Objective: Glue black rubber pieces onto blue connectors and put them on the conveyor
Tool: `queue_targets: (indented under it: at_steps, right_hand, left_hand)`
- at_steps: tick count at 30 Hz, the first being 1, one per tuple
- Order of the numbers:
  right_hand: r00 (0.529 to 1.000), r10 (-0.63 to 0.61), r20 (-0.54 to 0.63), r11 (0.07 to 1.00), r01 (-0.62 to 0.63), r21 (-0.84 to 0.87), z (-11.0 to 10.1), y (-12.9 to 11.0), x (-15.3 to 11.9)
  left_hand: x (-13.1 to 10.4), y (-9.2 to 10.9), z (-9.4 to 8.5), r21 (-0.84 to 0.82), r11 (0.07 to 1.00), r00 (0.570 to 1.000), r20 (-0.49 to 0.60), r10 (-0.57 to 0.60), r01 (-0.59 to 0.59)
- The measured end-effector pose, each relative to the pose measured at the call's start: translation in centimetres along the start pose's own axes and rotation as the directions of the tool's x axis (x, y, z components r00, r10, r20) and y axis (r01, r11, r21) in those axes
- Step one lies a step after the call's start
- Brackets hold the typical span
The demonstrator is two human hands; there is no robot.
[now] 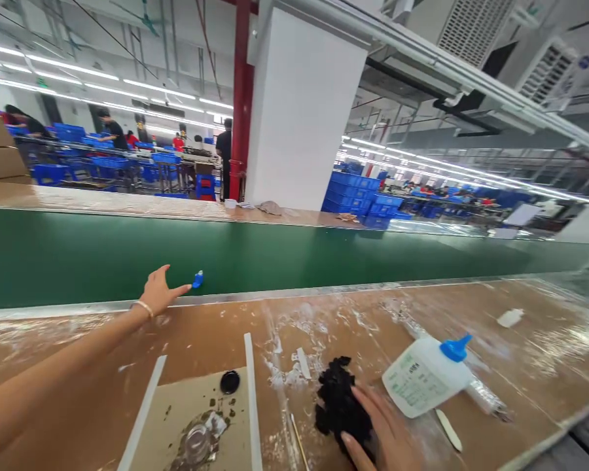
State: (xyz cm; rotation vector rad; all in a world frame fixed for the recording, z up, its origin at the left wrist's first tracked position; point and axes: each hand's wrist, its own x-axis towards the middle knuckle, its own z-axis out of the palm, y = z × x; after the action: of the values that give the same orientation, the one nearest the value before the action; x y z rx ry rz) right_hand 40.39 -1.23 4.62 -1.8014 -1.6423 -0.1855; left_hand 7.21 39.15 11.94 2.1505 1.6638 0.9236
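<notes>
My left hand [158, 292] reaches over the near edge of a green conveyor belt [275, 258]. Its thumb and fingers are spread apart, with the thumb tip close beside a small blue piece [198, 279] on the belt; I cannot tell whether they touch. At the lower right, my right hand [390, 432] is closed on a crumpled black clump [341, 399], which looks like soft cloth or foam, on the brown worktop [211, 340]. Part of the clump is hidden under the fingers.
A white bottle [422, 379] with a blue spout lies right of the clump, near a pale flat tool [449, 430]. A thin stick [299, 441] lies to its left. Taped cardboard [164, 412] carries a black lid [230, 381] and a small clear jar [197, 443]. People work in the background.
</notes>
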Motion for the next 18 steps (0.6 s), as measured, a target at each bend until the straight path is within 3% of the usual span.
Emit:
queue_targets:
  at_steps: [3,6,10,13,18]
  right_hand:
    - [0.995,-0.055,0.083,0.961,0.076,-0.266,1.3,1.3,2.3]
    - [0.973,-0.064,0.22,0.929,0.139,-0.343,2.7,2.2,3.5]
    - [0.948,-0.092,0.306,0.909,0.205,-0.362,3.2,4.2,2.6]
    - [0.965,-0.087,0.247,0.909,0.178,-0.377,2.9,5.4,1.3]
    - [0.989,-0.061,0.131,0.951,0.097,-0.294,2.2,3.1,1.9]
  left_hand:
    - [5.3,3.1,6.1,-0.008,1.0,1.0,-0.022,0.007,-0.008]
    - [7.7,4.0,9.1,-0.034,0.999,1.0,-0.01,-0.007,0.006]
    - [8.5,3.7,10.3,-0.081,0.996,0.998,0.063,-0.019,0.024]
    - [8.4,3.8,10.7,-0.121,0.991,0.996,0.083,-0.045,0.055]
    - [7.2,4.4,9.9,-0.239,0.963,0.992,0.03,-0.123,0.127]
